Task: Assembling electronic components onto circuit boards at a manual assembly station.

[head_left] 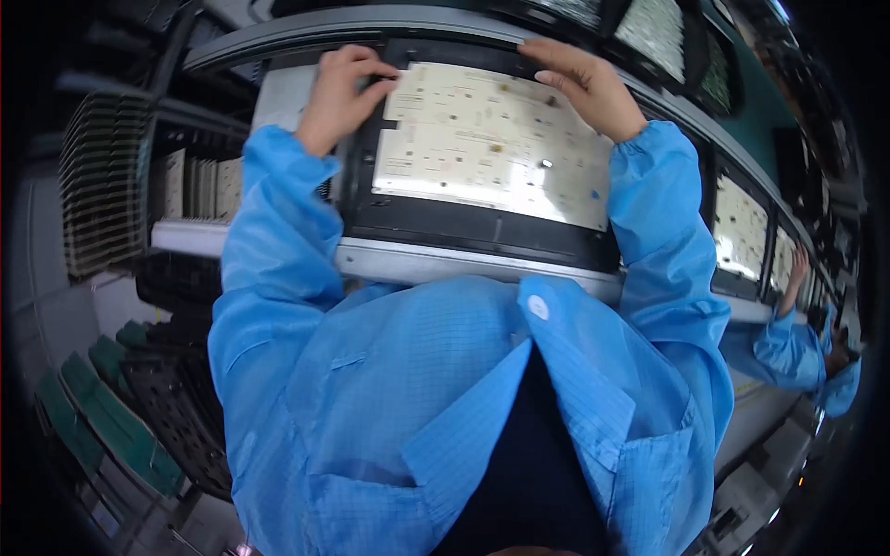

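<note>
A large white circuit board (445, 139) dotted with small parts lies over a black carrier tray (482, 218) in front of me. At its far left corner, my left hand (343, 97) has thumb and forefinger drawn close together on the board's edge. My right hand (589, 88) reaches over the far right part of the board, fingers stretched and thumb apart. Whether its fingertips touch the tray's far rim is hard to tell. Both arms are in blue sleeves.
A metal rail (445, 264) runs along the near side of the tray. Farther right on the line lies another white board (740, 227), with a co-worker's blue sleeve (788, 352) beyond. Upright boards stand in a rack (199, 190) at left; green trays (116, 408) are below.
</note>
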`<control>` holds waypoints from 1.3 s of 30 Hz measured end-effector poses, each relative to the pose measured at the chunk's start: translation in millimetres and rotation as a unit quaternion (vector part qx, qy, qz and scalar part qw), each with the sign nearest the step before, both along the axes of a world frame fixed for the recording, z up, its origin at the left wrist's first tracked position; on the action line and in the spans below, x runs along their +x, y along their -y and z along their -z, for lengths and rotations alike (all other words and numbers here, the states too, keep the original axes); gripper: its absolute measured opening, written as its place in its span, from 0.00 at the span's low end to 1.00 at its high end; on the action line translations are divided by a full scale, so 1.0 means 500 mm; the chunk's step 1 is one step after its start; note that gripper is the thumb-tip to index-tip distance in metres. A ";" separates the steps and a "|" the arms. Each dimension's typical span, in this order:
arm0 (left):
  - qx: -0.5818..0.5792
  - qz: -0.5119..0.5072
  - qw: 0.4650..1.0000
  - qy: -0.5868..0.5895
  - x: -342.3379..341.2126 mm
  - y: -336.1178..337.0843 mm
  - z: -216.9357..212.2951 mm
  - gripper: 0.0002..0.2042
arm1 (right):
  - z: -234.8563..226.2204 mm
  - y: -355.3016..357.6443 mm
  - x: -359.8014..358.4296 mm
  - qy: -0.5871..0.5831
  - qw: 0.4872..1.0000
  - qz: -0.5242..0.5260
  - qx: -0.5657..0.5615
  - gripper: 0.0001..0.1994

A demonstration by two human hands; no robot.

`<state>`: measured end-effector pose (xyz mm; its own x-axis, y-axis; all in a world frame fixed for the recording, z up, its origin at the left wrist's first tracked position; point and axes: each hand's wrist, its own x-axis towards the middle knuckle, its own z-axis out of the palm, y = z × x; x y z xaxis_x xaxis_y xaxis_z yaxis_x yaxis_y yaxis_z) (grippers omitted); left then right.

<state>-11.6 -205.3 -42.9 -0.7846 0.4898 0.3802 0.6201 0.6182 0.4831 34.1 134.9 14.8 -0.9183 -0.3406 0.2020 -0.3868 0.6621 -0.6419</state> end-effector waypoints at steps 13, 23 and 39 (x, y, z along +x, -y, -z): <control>-0.035 -0.215 0.974 0.056 0.288 -0.035 -0.071 0.19 | 0.017 -0.102 0.340 0.005 0.967 0.236 0.100 0.13; 0.086 -0.225 0.967 0.085 0.284 -0.048 -0.041 0.08 | 0.074 -0.075 0.357 -0.026 0.946 0.320 -0.040 0.07; -0.023 -0.034 0.990 0.132 0.273 0.001 -0.097 0.11 | 0.036 -0.066 0.409 -0.084 0.977 0.156 0.117 0.12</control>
<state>124.9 -205.6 5.7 -0.8858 0.4437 0.1359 0.4314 0.6795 0.5934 238.4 168.0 -3.0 -0.9451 -0.1047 0.3094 -0.2303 0.8855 -0.4036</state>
